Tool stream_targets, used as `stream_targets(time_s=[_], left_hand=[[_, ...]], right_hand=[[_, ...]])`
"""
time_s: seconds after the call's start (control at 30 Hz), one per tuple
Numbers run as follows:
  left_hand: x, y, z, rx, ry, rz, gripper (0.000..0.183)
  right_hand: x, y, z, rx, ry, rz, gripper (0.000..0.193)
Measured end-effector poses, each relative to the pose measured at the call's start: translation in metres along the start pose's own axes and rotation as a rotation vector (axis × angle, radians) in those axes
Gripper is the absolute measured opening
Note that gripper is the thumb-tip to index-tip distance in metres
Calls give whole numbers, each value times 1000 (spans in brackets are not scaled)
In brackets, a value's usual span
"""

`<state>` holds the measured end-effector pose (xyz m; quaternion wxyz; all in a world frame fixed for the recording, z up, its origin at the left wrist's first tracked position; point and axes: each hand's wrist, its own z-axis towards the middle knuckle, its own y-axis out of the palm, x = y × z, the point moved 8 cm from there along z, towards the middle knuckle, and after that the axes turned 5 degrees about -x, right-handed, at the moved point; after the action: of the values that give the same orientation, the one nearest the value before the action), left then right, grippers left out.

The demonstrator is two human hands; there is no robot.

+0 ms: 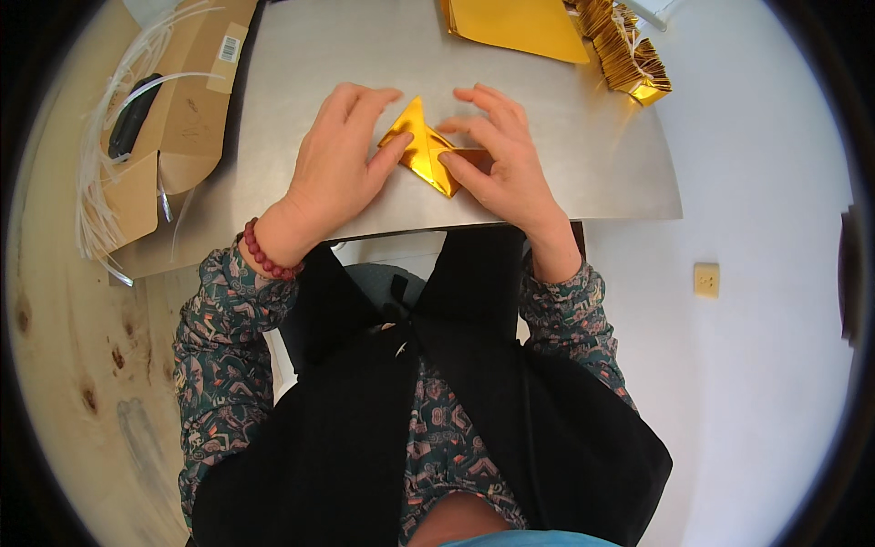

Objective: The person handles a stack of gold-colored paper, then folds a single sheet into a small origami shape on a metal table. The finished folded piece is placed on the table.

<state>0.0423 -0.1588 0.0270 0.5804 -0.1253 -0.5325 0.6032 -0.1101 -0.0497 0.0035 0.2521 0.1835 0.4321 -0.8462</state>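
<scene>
A partly folded sheet of shiny gold foil paper lies on the metal tabletop near its front edge, with a pointed corner facing away from me. My left hand holds its left side, the thumb pressing on top and the fingers curved beyond the edge. On the right side, the thumb of my right hand presses down a fold. That hand's other fingers are raised and bent above the table. A darker gold flap shows beneath the right hand, partly hidden by it.
Flat gold sheets lie at the far right, beside a bundle of folded gold pieces. On the left stands an open cardboard box with pale plastic strips and a black object. A white wall borders the right.
</scene>
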Motion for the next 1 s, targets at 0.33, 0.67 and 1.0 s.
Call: stream_targets(time_s=[0.33, 0.67, 1.0], left_hand=[[21, 35, -34, -255, 301, 126, 48], [41, 44, -39, -275, 269, 224, 64], [50, 60, -32, -339, 124, 84, 77]], right_hand=[[-16, 9, -41, -62, -9, -129, 49], [-13, 13, -50, -300, 32, -278, 61], [-4, 0, -46, -449, 54, -180, 60]])
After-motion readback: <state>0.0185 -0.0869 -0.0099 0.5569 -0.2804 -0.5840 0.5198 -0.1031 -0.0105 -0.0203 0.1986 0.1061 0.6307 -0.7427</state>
